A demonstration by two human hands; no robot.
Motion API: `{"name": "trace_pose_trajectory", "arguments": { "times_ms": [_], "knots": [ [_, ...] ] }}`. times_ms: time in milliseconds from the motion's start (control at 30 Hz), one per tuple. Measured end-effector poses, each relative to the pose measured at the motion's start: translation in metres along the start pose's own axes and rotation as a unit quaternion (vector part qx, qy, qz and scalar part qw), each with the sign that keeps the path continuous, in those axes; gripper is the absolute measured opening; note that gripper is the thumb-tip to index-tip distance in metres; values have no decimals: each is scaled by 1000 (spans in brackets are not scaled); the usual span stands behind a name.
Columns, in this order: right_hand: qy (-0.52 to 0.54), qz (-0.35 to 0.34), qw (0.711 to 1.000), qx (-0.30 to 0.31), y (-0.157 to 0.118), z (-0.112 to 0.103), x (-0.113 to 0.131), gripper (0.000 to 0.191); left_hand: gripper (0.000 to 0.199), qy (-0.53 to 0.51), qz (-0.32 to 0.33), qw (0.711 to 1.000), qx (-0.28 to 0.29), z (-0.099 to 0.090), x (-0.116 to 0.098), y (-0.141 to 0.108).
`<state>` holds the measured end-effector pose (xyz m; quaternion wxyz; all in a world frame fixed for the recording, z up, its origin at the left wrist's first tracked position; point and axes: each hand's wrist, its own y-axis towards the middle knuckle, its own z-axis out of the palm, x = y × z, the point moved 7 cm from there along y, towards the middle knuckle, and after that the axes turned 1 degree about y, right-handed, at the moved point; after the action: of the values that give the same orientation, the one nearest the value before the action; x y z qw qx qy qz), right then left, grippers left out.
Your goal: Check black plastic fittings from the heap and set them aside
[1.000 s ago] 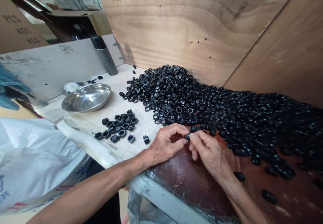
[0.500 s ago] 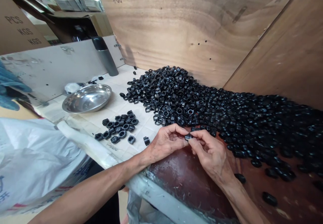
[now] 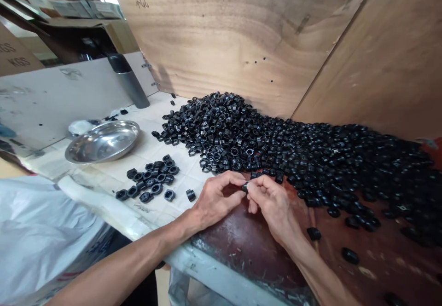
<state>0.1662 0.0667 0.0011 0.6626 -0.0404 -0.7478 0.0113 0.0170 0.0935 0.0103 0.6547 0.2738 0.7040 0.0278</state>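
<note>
Between the fingertips of both hands is a small black plastic part (image 3: 245,187). My left hand (image 3: 217,198) pinches it from the left with thumb and forefinger. From the right, my right hand (image 3: 271,202) closes its fingers on the same part and hides some of it. Just behind the hands lies a large heap of black ring-shaped parts (image 3: 221,126), which spreads to the right. A smaller group of black parts (image 3: 150,181) rests on the pale surface left of my left hand, with one single part (image 3: 190,195) nearest the wrist.
A shiny metal bowl (image 3: 103,142) stands on the left, with a dark bottle (image 3: 128,80) behind it. Wooden boards (image 3: 221,39) wall off the back. A white sack (image 3: 41,232) is at the lower left. Loose parts lie at the right front.
The view has shifted, so the scene appears further left. Both hands still hold the small part, and the right fingers now cover more of it.
</note>
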Motion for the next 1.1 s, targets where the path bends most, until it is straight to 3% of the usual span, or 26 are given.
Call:
{"name": "trace_pose_trajectory", "arguments": {
  "times_ms": [100,167,267,333,400,500,567,633,700,767,833,900,967,1100],
  "knots": [
    [164,110,980,24,0,11,-19,40,24,149,160,975,32,7,-15,-6],
    [153,114,981,20,0,11,-20,42,23,162,176,970,44,9,-17,-6],
    [-26,-19,999,-18,-3,-1,3,29,14,46,31,998,10,2,-6,2],
    [-128,-115,985,-27,-7,-2,21,21,17,-50,-78,996,-7,1,4,2],
    [-153,-134,979,-25,-8,-2,25,19,20,-86,-111,990,-8,2,8,1],
    [-37,-32,999,-21,-4,1,8,27,13,8,-28,1000,-1,2,2,0],
    [81,48,995,-14,-4,7,-6,34,16,108,52,993,20,4,-5,-3],
    [122,89,988,0,-5,11,-11,35,21,179,108,977,43,7,-11,-8],
    [25,84,996,29,-4,8,-9,34,24,220,119,965,79,6,-15,-14],
    [-166,48,984,36,-1,-6,-5,31,29,272,100,947,137,2,-17,-23],
    [-333,4,943,-29,5,-30,-1,21,32,350,78,913,193,-10,-15,-34],
    [-418,-35,902,-98,9,-51,1,12,29,426,68,876,216,-30,-12,-41],
    [-464,-69,875,-120,13,-59,0,15,21,477,66,851,210,-56,-8,-44],
    [-528,-87,841,-82,18,-52,-8,18,15,548,96,820,134,-97,-6,-38]
  ]
}}
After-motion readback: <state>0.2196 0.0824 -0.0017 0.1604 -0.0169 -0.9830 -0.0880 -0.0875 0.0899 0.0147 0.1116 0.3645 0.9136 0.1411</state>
